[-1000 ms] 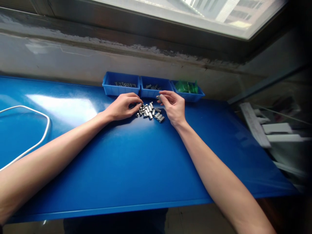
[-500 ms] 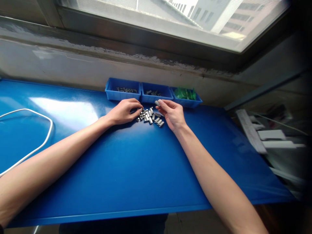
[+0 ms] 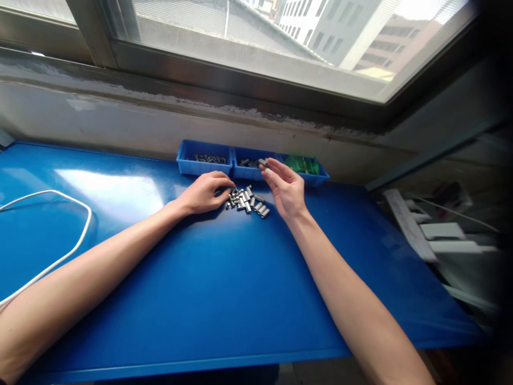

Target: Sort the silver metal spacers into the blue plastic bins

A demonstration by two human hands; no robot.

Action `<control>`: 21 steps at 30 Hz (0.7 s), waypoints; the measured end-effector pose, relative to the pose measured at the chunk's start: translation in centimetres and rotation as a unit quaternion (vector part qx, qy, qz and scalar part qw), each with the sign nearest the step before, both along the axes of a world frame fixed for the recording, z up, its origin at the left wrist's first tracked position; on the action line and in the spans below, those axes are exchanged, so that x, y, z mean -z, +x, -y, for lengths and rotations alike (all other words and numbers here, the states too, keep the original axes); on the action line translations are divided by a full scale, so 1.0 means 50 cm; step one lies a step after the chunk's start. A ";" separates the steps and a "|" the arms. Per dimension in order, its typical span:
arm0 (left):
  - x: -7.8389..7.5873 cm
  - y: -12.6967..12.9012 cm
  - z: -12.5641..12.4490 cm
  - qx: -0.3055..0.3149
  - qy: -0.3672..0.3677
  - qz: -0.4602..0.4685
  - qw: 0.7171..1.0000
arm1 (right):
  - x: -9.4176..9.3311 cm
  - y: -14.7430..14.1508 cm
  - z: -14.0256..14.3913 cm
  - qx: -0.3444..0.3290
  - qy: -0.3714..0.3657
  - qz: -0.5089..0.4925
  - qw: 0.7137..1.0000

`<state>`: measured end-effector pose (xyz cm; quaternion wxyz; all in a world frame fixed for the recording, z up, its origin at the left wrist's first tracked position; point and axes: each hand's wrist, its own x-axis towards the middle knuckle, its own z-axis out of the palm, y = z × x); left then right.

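Note:
A pile of several small silver metal cylinders (image 3: 248,201) lies on the blue table (image 3: 208,278) in front of three blue bins. My left hand (image 3: 204,192) rests palm down at the pile's left edge, fingertips curled onto the nearest pieces. My right hand (image 3: 285,188) is raised just right of the pile, thumb and fingertips pinching one small metal piece (image 3: 263,162) over the front rim of the middle bin (image 3: 253,170).
The left bin (image 3: 203,166) holds dark small parts, the right bin (image 3: 317,176) green ones. A white cable (image 3: 60,256) loops across the table's left side. The wall and window sill run behind the bins. White and grey strips (image 3: 409,227) lie off the table's right edge.
My right hand has lifted the pinched metal piece away from the pile toward the middle bin. The left hand stays at the pile. The camera has tilted up.

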<state>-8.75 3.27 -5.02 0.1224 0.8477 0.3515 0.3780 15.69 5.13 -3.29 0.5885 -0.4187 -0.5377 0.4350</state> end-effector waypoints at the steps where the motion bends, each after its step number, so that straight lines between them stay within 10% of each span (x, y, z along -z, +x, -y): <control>1: 0.000 0.000 0.000 -0.002 -0.004 0.001 1.000 | -0.002 0.001 -0.001 -0.002 0.014 0.006 1.000; 21: -0.010 -0.004 0.008 0.005 -0.024 0.013 1.000 | 0.026 0.008 0.037 -0.015 0.091 0.349 0.933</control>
